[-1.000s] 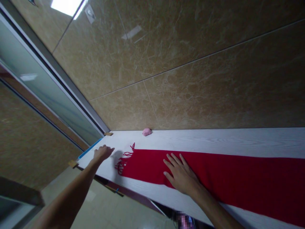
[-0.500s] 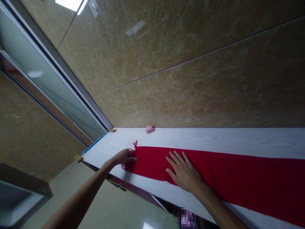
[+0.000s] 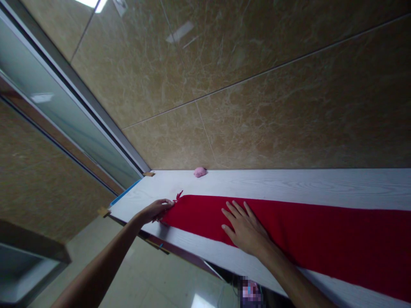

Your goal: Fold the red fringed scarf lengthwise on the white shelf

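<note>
A long red scarf (image 3: pixel 334 239) with fringe at its left end lies stretched along the white tabletop (image 3: pixel 289 186) and runs out of view on the right. My left hand (image 3: pixel 158 209) pinches the fringed end between thumb and fingers. Some red strands stick out above and below that hand. Flat on the scarf, farther right, rests my right hand (image 3: pixel 245 231), its fingers spread and holding nothing. The cloth under it looks mostly smooth, with slight folds near the wrist.
A small pink lump-like object (image 3: pixel 200 172) sits at the back edge against the marbled wall (image 3: pixel 257 111). Blue edging (image 3: pixel 126 192) lines the table's left end, beside a glass-panelled frame (image 3: pixel 70 107). Tiled floor (image 3: pixel 154 273) shows below the front edge.
My left hand has closed on the scarf's fringed end and drawn it slightly left, pulling that end taut. My right hand stays spread on the cloth. The view has shifted slightly.
</note>
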### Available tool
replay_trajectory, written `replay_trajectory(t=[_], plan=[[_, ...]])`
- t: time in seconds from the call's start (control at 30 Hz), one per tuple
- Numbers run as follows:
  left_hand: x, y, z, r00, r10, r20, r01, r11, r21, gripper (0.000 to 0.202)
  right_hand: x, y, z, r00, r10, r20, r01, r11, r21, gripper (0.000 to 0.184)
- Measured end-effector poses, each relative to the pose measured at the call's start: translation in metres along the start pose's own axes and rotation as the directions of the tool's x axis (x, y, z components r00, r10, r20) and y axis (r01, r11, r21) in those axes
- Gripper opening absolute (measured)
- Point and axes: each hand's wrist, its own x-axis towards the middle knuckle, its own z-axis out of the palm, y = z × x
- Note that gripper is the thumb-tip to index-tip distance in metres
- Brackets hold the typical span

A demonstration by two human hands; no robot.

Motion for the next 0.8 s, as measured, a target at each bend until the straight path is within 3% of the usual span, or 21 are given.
replay_trajectory(t=[0.13, 0.23, 0.33, 0.43, 0.53, 0.6, 0.67, 0.73, 0.8], plan=[[-0.004, -0.007, -0.029, 0.974, -0.076, -0.214, 0.114, 0.978, 0.172, 0.034, 0.0, 0.001, 0.001, 1.0, 0.006, -0.001, -0.006, 1.0, -0.003, 0.057], [-0.01, -0.003, -0.028, 0.922, 0.014, -0.386, 0.103, 0.954, 0.28, 0.018, 0.001, 0.002, 0.002, 1.0, 0.005, 0.004, -0.005, 1.0, -0.006, 0.057], [-0.015, 0.011, 0.008, 0.901, 0.197, -0.387, -0.052, 0.934, 0.354, 0.02, 0.002, 0.002, 0.002, 1.0, -0.007, -0.002, 0.007, 1.0, -0.009, 0.057], [-0.018, 0.032, 0.058, 0.895, 0.373, -0.246, -0.278, 0.895, 0.348, 0.025, 0.001, 0.001, 0.002, 1.0, -0.002, 0.004, 0.002, 1.0, -0.022, 0.057], [-0.025, 0.048, 0.093, 0.868, 0.451, -0.207, -0.391, 0.879, 0.273, 0.024, -0.002, 0.0, -0.001, 1.0, 0.006, 0.029, -0.006, 1.0, -0.03, 0.058], [-0.039, 0.047, 0.107, 0.861, 0.433, -0.267, -0.388, 0.898, 0.207, 0.03, -0.003, -0.001, -0.006, 0.998, 0.015, 0.061, -0.013, 0.999, -0.03, 0.058], [-0.061, 0.032, 0.123, 0.881, 0.352, -0.316, -0.351, 0.934, 0.063, 0.045, 0.004, -0.003, -0.014, 0.996, 0.036, 0.081, -0.034, 0.999, -0.036, 0.057], [-0.088, 0.009, 0.146, 0.948, 0.163, -0.274, -0.258, 0.898, -0.358, 0.055, 0.022, -0.009, -0.024, 0.998, 0.049, 0.05, -0.046, 0.998, -0.045, 0.051], [-0.112, -0.014, 0.174, 0.978, 0.045, -0.203, -0.162, 0.777, -0.609, 0.057, 0.05, -0.021, -0.03, 0.999, 0.042, -0.002, -0.042, 0.998, -0.038, 0.047]])
